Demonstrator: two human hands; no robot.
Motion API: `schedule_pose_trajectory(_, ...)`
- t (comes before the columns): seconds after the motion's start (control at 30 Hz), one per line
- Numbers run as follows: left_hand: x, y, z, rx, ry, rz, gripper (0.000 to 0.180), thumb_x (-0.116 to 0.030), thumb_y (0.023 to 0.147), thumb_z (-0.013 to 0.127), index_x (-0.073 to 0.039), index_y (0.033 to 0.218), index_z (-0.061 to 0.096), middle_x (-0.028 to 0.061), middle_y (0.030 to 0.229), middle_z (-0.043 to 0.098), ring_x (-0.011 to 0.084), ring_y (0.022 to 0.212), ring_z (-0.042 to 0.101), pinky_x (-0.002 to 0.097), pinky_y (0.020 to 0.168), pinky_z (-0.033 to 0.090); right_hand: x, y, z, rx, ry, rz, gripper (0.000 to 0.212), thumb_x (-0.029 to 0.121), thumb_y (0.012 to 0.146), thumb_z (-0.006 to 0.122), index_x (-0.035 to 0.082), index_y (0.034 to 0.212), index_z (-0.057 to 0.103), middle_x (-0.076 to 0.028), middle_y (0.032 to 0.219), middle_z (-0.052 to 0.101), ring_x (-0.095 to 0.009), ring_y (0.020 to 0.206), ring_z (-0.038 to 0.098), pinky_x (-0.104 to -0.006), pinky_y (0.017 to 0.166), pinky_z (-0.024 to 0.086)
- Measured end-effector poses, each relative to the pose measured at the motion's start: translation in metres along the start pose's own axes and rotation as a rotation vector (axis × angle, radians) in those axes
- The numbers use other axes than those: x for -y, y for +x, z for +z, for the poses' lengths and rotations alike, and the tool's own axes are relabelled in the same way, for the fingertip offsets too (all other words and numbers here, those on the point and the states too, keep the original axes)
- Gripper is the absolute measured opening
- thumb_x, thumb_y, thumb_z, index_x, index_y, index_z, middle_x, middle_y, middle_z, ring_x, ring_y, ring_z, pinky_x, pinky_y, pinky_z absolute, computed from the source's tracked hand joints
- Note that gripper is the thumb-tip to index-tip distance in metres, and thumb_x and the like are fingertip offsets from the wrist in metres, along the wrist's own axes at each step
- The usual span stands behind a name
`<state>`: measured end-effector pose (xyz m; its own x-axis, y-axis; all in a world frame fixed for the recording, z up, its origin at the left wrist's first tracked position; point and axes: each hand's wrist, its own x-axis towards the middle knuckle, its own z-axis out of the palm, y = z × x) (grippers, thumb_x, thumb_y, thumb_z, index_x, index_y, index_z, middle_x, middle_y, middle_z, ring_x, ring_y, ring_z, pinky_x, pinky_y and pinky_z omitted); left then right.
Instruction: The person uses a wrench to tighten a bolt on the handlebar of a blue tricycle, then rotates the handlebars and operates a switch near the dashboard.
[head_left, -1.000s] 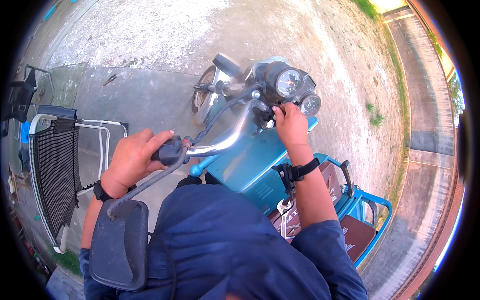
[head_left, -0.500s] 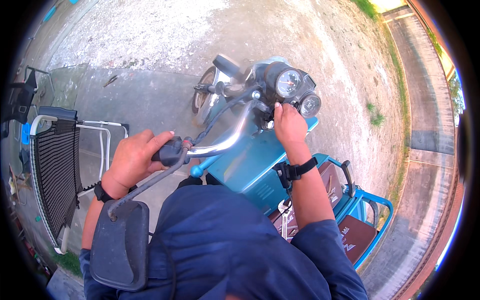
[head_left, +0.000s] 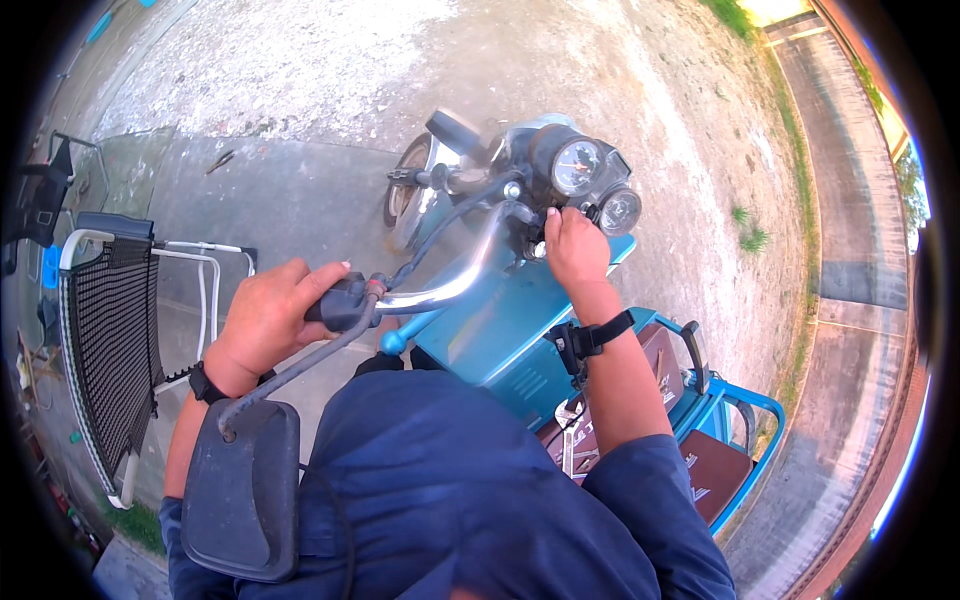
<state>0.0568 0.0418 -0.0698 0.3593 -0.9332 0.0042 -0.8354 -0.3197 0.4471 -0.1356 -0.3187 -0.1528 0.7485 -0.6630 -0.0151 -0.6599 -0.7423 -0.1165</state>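
My left hand is closed around the black handlebar grip of a blue motorcycle, its thumb lying along the top of the switch housing. A chrome handlebar curves from that grip toward two round gauges, a larger speedometer and a smaller dial. Just below the gauges, my right hand has its fingers pinched together at the handlebar's centre. Whatever lies between those fingertips is hidden. A black rear-view mirror hangs on its stalk over my left forearm.
Beneath my right forearm, a wrench rests on brown panels beside the blue bodywork. A blue tubular frame stands at the right. Left of me is a mesh folding chair. The front wheel points left; a low wall runs along the right.
My right hand has shifted slightly left and its wrist has turned a little. My left hand keeps its hold on the grip.
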Motion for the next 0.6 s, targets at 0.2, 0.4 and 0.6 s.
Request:
schedule_pose_trajectory(0.2, -0.001, -0.001, -0.001, -0.001, -0.001, -0.01, 0.068, -0.029, 0.068, 0.087, -0.022, 0.131, 0.062, 0.0074, 0.082, 0.055, 0.0296, 0.073, 0.062, 0.043, 0.062, 0.049, 0.004, 0.013, -0.033, 0.418, 0.385, 0.326, 0.061, 0.044, 0.105, 0.039, -0.005, 0.084, 0.068, -0.024, 0.072, 0.069, -0.039, 0.073, 0.07, -0.0492, 0.074, 0.053)
schedule_pose_trajectory(0.4, 0.0, -0.001, 0.0, -0.01, -0.015, -0.01, 0.067, -0.031, 0.069, 0.087, -0.022, 0.131, 0.062, 0.0074, 0.081, 0.055, 0.0292, 0.072, 0.062, 0.0427, 0.062, 0.049, -0.011, 0.019, -0.014, 0.441, 0.653, 0.365, 0.058, 0.045, 0.104, 0.049, -0.006, 0.079, 0.061, -0.012, 0.063, 0.058, -0.022, 0.043, 0.056, -0.0375, 0.051, 0.049)
schedule_pose_trajectory(0.6, 0.0, 0.0, 0.0, -0.015, -0.026, 0.003, 0.07, -0.029, 0.067, 0.088, -0.022, 0.131, 0.062, 0.0073, 0.082, 0.055, 0.0294, 0.073, 0.062, 0.043, 0.062, 0.049, -0.009, 0.019, -0.024, 0.28, 0.022, -0.105, 0.044, 0.037, 0.102, 0.05, -0.002, 0.1, 0.068, -0.024, 0.09, 0.071, -0.04, 0.086, 0.07, -0.0494, 0.081, 0.054)
